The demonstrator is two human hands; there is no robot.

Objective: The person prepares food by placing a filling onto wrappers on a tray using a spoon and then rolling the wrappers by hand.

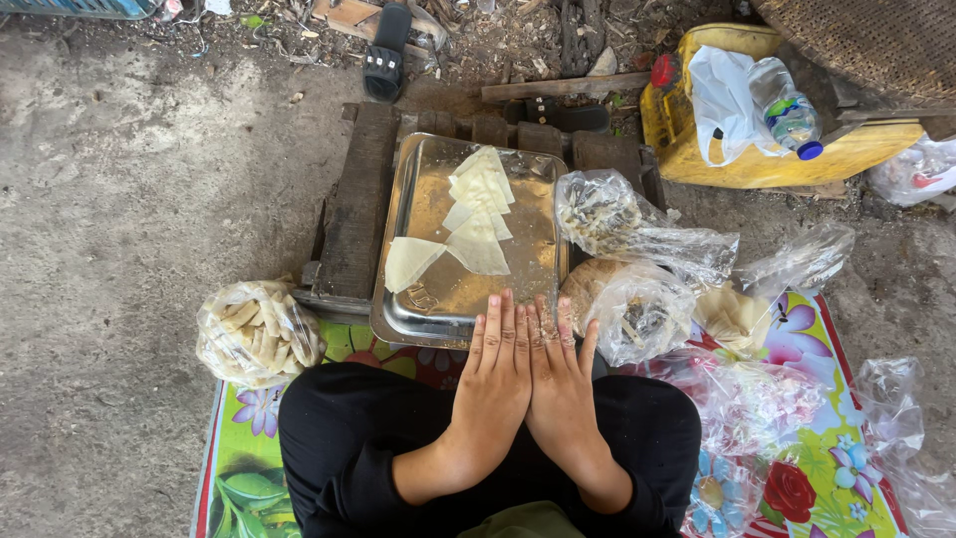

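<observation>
Bare concrete ground [129, 199] w/ a dark wooden pallet [360, 204] holding a steel tray [403, 214] of triangular wrappers [478, 214], a flowered mat [807, 468] in front w/ clear plastic bags [637, 229], a bag of rolls [257, 334] at its left edge, yellow jerrycan [697, 154] behind.

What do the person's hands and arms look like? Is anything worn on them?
Both hands, left and right, are bare: no gloves or watch show. The forearms are bare too, with black sleeves ending near the elbows. Rings cannot be made out on the fingers.
</observation>
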